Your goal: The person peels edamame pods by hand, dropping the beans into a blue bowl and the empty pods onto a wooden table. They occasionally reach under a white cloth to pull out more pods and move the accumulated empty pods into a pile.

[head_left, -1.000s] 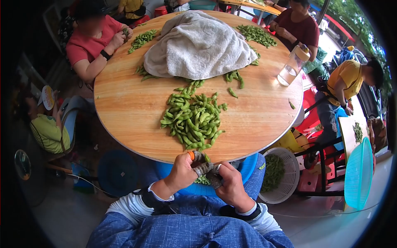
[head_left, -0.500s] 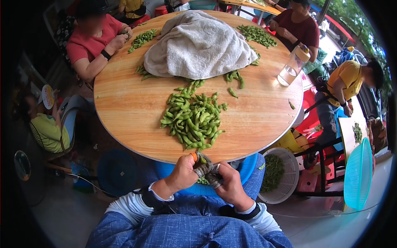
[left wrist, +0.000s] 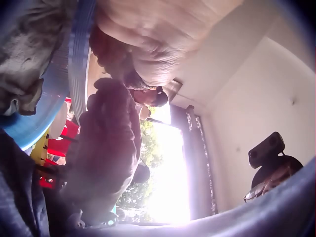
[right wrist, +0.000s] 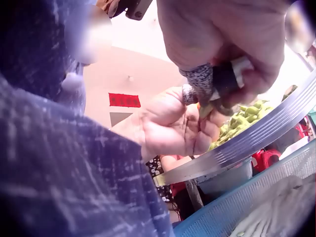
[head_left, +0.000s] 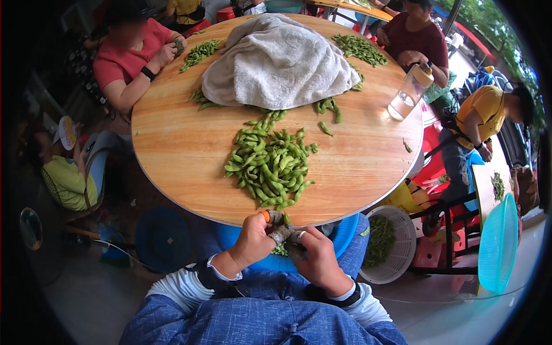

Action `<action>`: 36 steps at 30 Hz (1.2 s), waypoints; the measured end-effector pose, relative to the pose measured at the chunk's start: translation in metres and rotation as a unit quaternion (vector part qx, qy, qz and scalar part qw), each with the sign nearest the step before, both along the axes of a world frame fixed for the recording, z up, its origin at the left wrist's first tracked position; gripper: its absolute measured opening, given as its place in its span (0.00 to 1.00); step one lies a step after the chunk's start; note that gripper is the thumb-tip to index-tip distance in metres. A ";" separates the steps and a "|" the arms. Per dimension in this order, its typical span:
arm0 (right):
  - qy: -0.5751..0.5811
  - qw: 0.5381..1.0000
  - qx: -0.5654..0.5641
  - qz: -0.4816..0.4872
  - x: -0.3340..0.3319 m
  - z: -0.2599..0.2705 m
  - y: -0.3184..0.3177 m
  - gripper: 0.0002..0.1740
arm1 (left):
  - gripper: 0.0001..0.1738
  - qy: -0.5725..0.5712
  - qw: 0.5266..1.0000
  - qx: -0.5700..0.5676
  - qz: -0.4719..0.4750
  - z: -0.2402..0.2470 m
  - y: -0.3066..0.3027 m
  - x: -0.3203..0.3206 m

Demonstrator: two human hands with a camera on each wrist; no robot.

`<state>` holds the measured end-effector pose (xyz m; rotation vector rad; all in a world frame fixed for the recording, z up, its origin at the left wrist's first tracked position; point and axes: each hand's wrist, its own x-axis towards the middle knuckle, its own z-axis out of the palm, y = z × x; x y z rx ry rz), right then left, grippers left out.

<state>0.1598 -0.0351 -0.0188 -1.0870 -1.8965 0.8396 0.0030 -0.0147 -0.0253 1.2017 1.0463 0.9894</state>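
Note:
My two hands meet at the near edge of the round table, over a blue basin [head_left: 347, 237] on my lap with green beans [head_left: 280, 250] inside. The left hand [head_left: 248, 241] pinches a green soybean pod [head_left: 287, 219] whose tip sticks up between grey-wrapped fingertips; one finger wears an orange band. My right hand [head_left: 322, 260], its fingertips also wrapped, curls in against the same pod from the other side. From below, the right wrist view shows the pod [right wrist: 205, 110] gripped between both hands. Just beyond them lies a heap of pods [head_left: 270, 167].
A grey towel [head_left: 282, 63] covers a mound mid-table, pods poking out below. A water bottle [head_left: 409, 95] stands at the right rim. A white basket of pods [head_left: 405, 244] and a turquoise basket [head_left: 498, 244] are to my right. Several people sit around.
The pod tip dipped half a second ago and stands up again now, as my fingers shift slightly. Across the table, the person in dark red has moved a hand toward the bottle.

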 end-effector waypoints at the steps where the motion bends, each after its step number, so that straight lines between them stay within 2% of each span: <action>1: 0.063 0.995 -0.072 0.005 0.003 -0.001 0.000 0.10 | 0.06 0.019 1.000 0.011 -0.006 0.002 -0.001 0.000; 3: 0.186 0.959 -0.213 0.013 0.011 -0.002 -0.002 0.10 | 0.07 0.038 0.998 0.021 -0.034 0.006 -0.002 0.001; 4: 0.260 0.926 -0.274 0.023 0.016 0.003 -0.001 0.13 | 0.07 0.038 0.997 0.020 -0.057 0.009 -0.003 0.001; 5: 0.302 0.901 -0.310 0.016 0.018 0.002 0.001 0.14 | 0.07 0.038 0.996 0.018 -0.081 0.010 -0.003 0.001; 6: 0.327 0.888 -0.323 0.024 0.019 0.003 0.003 0.16 | 0.14 0.075 0.987 0.039 -0.136 0.005 -0.001 -0.003; 7: 0.351 0.873 -0.336 0.032 0.019 0.005 0.005 0.17 | 0.14 0.086 0.985 0.051 -0.143 0.006 -0.001 -0.002; 12: 0.369 0.857 -0.355 0.059 0.021 0.002 0.006 0.19 | 0.14 0.124 0.974 0.085 -0.171 0.005 0.001 -0.003; 15: 0.389 0.847 -0.357 0.067 0.020 0.001 0.007 0.19 | 0.15 0.163 0.957 0.176 -0.164 0.007 0.003 -0.002; 19: 0.409 0.831 -0.371 0.064 0.022 0.002 0.004 0.19 | 0.17 0.164 0.952 0.186 -0.181 0.009 0.003 -0.001; 27: 0.398 0.850 -0.339 0.067 0.020 0.004 0.000 0.19 | 0.19 0.159 0.959 0.138 -0.191 0.013 0.000 0.001; 30: 0.403 0.850 -0.331 0.071 0.018 0.000 0.001 0.18 | 0.20 0.166 0.955 0.170 -0.179 0.012 0.000 0.001; 33: 0.401 0.852 -0.328 0.078 0.019 -0.001 0.003 0.17 | 0.16 0.177 0.949 0.194 -0.173 0.013 0.000 0.001; 36: 0.401 0.845 -0.339 0.097 0.022 -0.003 0.004 0.15 | 0.10 0.033 0.982 0.071 -0.172 0.005 0.000 -0.001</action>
